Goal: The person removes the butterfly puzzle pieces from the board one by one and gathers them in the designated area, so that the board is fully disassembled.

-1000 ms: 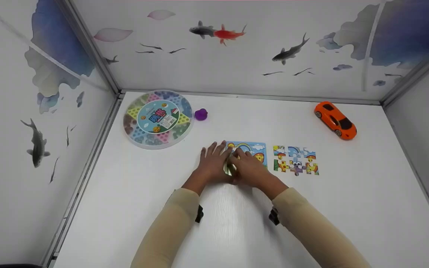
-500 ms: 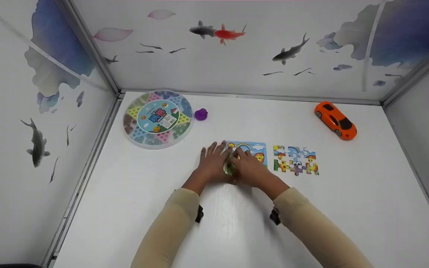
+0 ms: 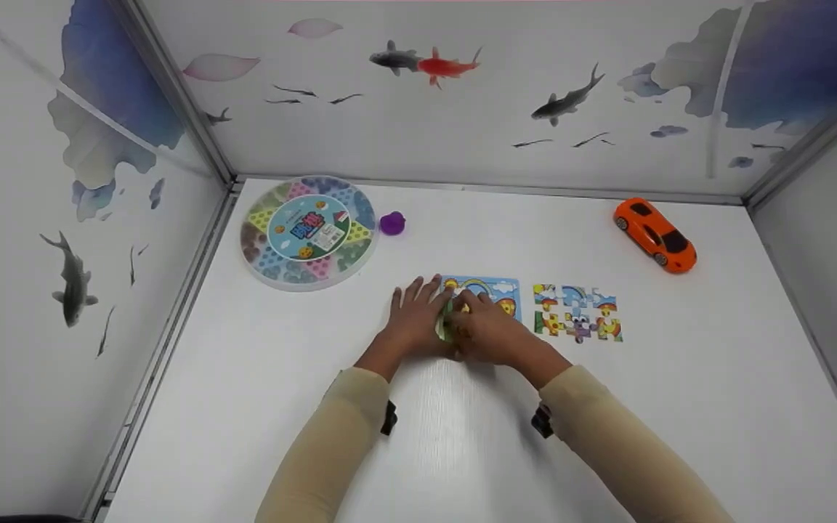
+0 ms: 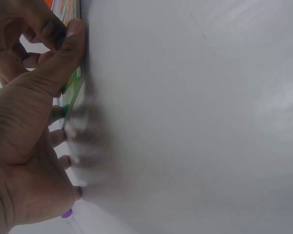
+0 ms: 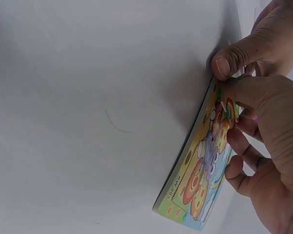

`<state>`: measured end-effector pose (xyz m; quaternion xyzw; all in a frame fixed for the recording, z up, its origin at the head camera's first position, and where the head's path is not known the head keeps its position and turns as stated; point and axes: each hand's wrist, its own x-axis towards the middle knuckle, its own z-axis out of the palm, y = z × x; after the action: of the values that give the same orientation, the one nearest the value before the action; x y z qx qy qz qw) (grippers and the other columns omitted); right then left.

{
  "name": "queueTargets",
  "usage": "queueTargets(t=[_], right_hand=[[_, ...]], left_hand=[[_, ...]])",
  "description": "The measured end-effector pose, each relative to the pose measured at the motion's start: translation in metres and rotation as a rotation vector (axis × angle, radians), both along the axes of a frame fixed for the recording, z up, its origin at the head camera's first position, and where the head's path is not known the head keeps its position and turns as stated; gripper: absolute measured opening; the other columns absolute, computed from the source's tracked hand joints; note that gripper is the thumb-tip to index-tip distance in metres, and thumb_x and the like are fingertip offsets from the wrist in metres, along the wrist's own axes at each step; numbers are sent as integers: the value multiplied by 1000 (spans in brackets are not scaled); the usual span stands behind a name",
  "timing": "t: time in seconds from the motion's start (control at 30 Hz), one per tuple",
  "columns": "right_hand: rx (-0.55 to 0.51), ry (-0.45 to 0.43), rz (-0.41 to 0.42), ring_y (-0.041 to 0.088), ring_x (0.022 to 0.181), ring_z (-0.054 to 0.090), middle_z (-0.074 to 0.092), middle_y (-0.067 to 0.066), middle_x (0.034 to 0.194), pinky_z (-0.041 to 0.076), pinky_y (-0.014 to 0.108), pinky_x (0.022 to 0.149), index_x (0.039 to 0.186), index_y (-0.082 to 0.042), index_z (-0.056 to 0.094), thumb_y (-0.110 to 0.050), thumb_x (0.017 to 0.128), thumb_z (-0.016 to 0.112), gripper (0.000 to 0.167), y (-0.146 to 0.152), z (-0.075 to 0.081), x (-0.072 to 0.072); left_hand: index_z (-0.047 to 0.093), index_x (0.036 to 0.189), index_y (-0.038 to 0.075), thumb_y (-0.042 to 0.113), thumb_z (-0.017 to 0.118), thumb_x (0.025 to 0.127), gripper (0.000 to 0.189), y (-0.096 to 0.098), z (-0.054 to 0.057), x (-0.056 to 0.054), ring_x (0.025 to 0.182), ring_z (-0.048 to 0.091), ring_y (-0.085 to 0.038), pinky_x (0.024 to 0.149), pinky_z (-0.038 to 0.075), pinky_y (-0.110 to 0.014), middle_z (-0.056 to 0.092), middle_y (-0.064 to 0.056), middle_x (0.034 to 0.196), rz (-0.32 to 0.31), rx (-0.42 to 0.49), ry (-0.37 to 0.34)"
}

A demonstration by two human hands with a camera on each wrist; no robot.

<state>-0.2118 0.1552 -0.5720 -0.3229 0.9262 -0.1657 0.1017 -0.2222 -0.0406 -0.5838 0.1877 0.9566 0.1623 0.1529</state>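
A picture puzzle board with a rainbow and a butterfly lies flat on the white table, partly covered by both hands. My left hand rests along its left side with straight, spread fingers, the thumb at the front edge. Over the board's near left part, my right hand pinches a small puzzle piece between thumb and fingers. The right wrist view shows this piece slightly tilted at the board's corner, mostly hidden by the fingers. Right of the board, several loose puzzle pieces lie in two rows.
At the back left lies a round board game box, with a small purple object beside it. An orange toy car stands at the back right. Printed wall panels enclose the white table at the back and sides.
My right hand and forearm have shifted slightly to the right and turned a little over the board. The left hand, the board and the loose pieces stay where they were.
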Motion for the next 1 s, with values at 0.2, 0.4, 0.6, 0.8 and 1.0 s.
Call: queueTargets(t=[0.2, 0.4, 0.6, 0.8, 1.0], right_hand=[[-25, 54, -11, 34, 125, 58, 62, 12, 142, 58, 57, 106, 133, -12, 77, -28, 98, 86, 40, 8, -3, 1], [-84, 115, -5, 32, 121, 60, 64, 11, 137, 59, 57, 102, 119, -11, 79, -22, 98, 86, 25, 26, -4, 1], [-127, 126, -9, 29, 116, 61, 65, 11, 134, 59, 54, 100, 112, -10, 80, -22, 97, 87, 20, 47, -5, 4], [-121, 140, -31, 28, 117, 63, 67, 11, 136, 60, 52, 98, 113, -12, 80, -21, 95, 89, 22, 68, -6, 12], [-96, 133, -74, 28, 121, 64, 66, 10, 135, 60, 52, 103, 113, -13, 81, -22, 93, 92, 24, 93, -6, 21]], left_hand=[[30, 177, 24, 66, 91, 82, 120, 1, -1, -1, 174, 13, -38, 138, 15, -70, 18, -6, 187, -2, -17, -4], [29, 177, 25, 71, 90, 80, 124, 0, -2, -1, 175, 9, -36, 139, 12, -67, 14, -4, 188, 0, -28, -19], [28, 177, 24, 70, 91, 79, 125, -1, 0, -1, 175, 7, -36, 140, 8, -66, 12, -5, 189, 3, -6, -38], [29, 177, 24, 67, 93, 79, 125, -1, -1, 0, 175, 7, -36, 140, 7, -67, 13, -5, 188, 13, 15, -38], [30, 177, 22, 64, 93, 79, 124, 0, 1, 1, 175, 6, -37, 140, 6, -67, 14, -6, 188, 18, 32, -46]])
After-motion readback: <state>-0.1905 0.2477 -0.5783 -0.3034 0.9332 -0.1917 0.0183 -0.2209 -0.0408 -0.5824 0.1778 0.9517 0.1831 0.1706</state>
